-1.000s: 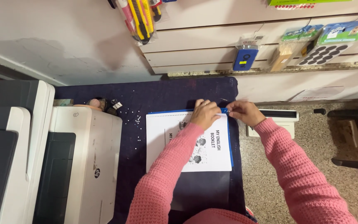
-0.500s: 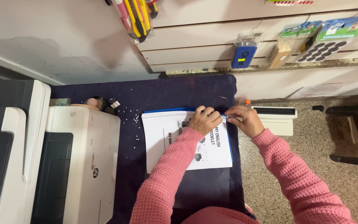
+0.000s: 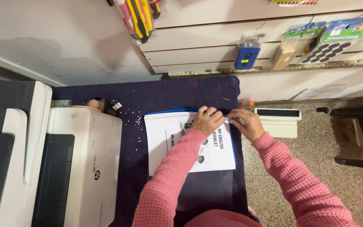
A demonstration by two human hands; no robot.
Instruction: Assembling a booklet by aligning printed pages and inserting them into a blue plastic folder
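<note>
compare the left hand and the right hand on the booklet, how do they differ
The left hand lies on the white booklet near its top edge; the right hand sits off the booklet's right corner, over the table edge. The left hand wears a ring; none shows on the right hand, which pinches something small. Both have pink knitted sleeves.

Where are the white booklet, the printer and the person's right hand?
white booklet (image 3: 171, 145), head view, on the bare left part of its cover.
printer (image 3: 101, 147), head view, on its white top panel.
right hand (image 3: 248, 125), head view, on the back of the hand.

Dark table (image 3: 160, 90), booklet (image 3: 173, 143), white printer (image 3: 85, 168), clips (image 3: 115, 106)
</note>
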